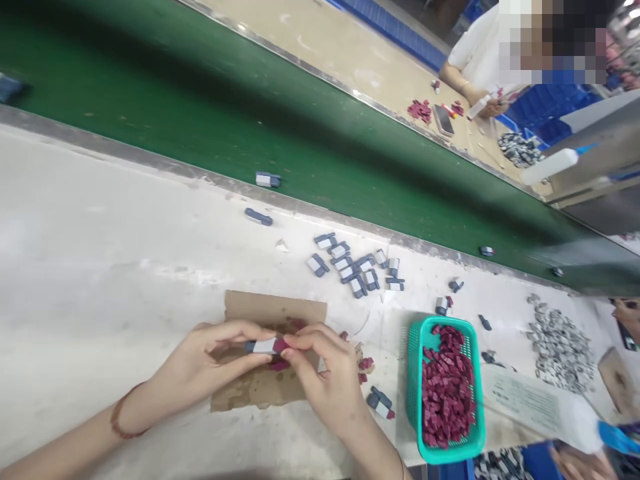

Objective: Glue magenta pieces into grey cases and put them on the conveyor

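My left hand pinches a small grey-and-white plastic part between thumb and fingers, above a stained piece of cardboard. At its right end, my right hand grips a small dark-red plastic piece, which touches the grey-and-white part. Whether the two are joined I cannot tell. More dark-red pieces lie just right of my right hand, and some show under the fingers. Close by rests a grey-and-white part with a red tip.
A green basket of dark-red pieces stands at right, near a white bottle with blue cap. Several grey-and-white parts lie ahead. Beyond runs a green conveyor belt. Across it a co-worker's hand holds a white tube.
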Motion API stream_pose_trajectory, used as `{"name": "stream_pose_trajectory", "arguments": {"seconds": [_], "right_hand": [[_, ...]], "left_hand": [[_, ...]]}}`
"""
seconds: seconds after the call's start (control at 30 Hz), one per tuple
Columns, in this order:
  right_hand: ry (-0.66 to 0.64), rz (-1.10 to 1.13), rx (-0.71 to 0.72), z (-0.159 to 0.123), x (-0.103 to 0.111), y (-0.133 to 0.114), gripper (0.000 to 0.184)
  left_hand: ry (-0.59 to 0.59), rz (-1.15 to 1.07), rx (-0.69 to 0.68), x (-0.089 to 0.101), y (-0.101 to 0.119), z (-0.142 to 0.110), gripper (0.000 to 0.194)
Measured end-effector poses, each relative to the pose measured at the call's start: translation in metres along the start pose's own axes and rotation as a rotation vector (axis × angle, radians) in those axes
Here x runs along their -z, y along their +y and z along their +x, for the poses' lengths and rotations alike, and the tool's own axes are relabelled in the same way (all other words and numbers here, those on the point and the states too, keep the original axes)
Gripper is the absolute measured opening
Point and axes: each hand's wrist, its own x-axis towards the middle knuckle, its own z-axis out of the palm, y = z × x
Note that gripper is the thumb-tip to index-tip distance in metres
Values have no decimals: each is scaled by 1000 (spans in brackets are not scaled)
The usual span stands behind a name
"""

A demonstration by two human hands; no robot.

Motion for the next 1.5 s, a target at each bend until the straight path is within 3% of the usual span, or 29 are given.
{"name": "stream_pose_trajectory", "arguments": {"seconds": [0.13,0.2,0.27,0.37,0.4,0.5,0.57,0.6,0.67,0.77,0.87,0.97,1.07,1.2,1.27,1.37,1.5], "right_hand": [[65,-27,36,-10,6,-2,15],[63,-70,28,-18,20,0,15],[133,-189,4,-29,46,6,15],[487,-523,-123,-53,96,25,18],[530,-649,-192,-61,112,32,19],[446,-913,-376,-80,148,55,25],[369,-972,-463,-86,157,66,25],[349,-982,-492,-88,159,70,25],[349,-980,-512,-87,158,76,25],[400,-917,-477,-84,157,77,25],[494,-706,-454,-82,156,72,27],[595,-422,-435,-76,145,58,28],[617,-152,-372,-64,122,43,28],[517,248,-345,-39,83,34,28],[423,337,-370,-27,64,34,32],[283,292,-371,-13,38,32,33],[89,-7,-169,-4,11,26,25]], "left_hand": [[-103,123,-118,-3,0,3,10],[-187,204,-220,-3,10,10,14],[-193,272,-322,2,25,22,15],[4,347,-355,21,49,54,22],[115,379,-335,31,54,67,27],[386,529,-319,64,57,114,38],[451,598,-328,83,52,145,39],[429,628,-348,91,50,158,39],[355,694,-420,99,48,178,40],[290,785,-499,98,52,191,41],[259,861,-539,83,57,195,40],[103,1007,-544,61,58,200,44],[-16,1085,-498,40,56,206,46],[6,1043,-461,26,55,213,40],[23,1010,-444,25,58,215,35],[64,943,-422,25,66,212,28],[100,825,-406,21,68,181,15]]}}
